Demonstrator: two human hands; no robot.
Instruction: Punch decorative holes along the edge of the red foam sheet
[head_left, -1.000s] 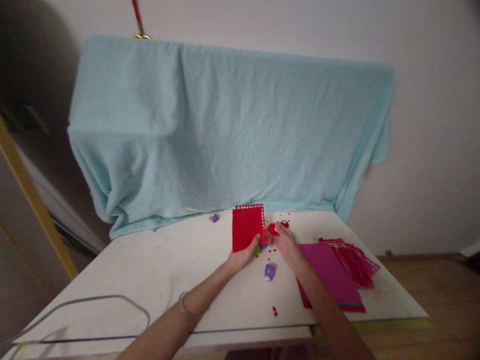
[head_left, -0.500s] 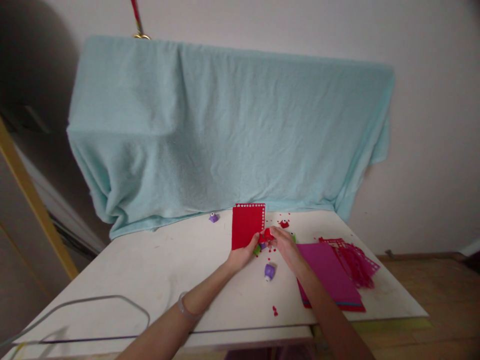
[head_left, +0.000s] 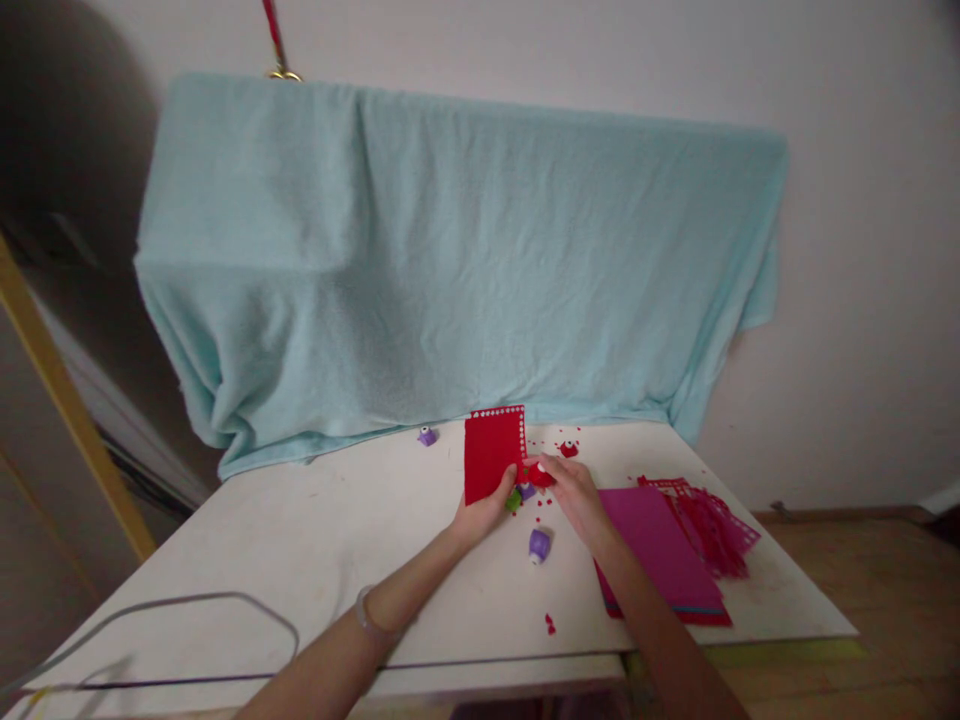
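White table [head_left: 315, 540] bears a purple punch [head_left: 538, 545], magenta sheets [head_left: 660, 550], and red scraps [head_left: 550, 622].

Red punch [head_left: 538, 473] mostly covered by the right hand [head_left: 576, 495], shape too small to tell; lower right corner of the red sheet [head_left: 493, 455] hidden behind the left hand [head_left: 482, 513] thumb. Green and purple bits [head_left: 519, 494] between the hands too small and half hidden to identify; whatever sits under the blue towel [head_left: 450, 260] fully covered. Both forearms cut off by the bottom edge, counter [head_left: 300, 540] near-left corner cut off too, red pole [head_left: 274, 38] cut at the top edge.
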